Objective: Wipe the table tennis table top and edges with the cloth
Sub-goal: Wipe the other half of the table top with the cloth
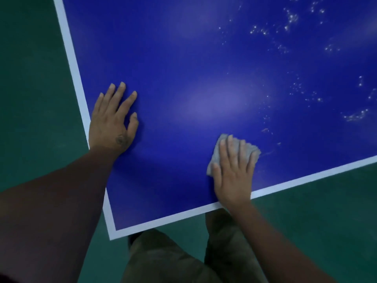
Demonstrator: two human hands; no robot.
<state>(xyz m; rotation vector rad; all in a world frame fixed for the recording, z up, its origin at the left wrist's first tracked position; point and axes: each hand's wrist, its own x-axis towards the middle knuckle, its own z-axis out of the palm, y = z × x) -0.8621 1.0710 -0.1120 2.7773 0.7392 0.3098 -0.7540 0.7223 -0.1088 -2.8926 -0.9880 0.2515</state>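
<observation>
The blue table tennis table (183,58) with white border lines fills most of the view, one corner pointing toward me. My left hand (114,119) lies flat on the top near the left edge, fingers spread. My right hand (234,170) presses a small grey cloth (217,156) onto the top near the front edge, with straight fingers lying over it. White droplets or specks (293,19) dot the far right part of the surface.
Green floor (30,78) surrounds the table on the left and below. My legs in olive trousers (173,258) stand at the table's corner (112,235).
</observation>
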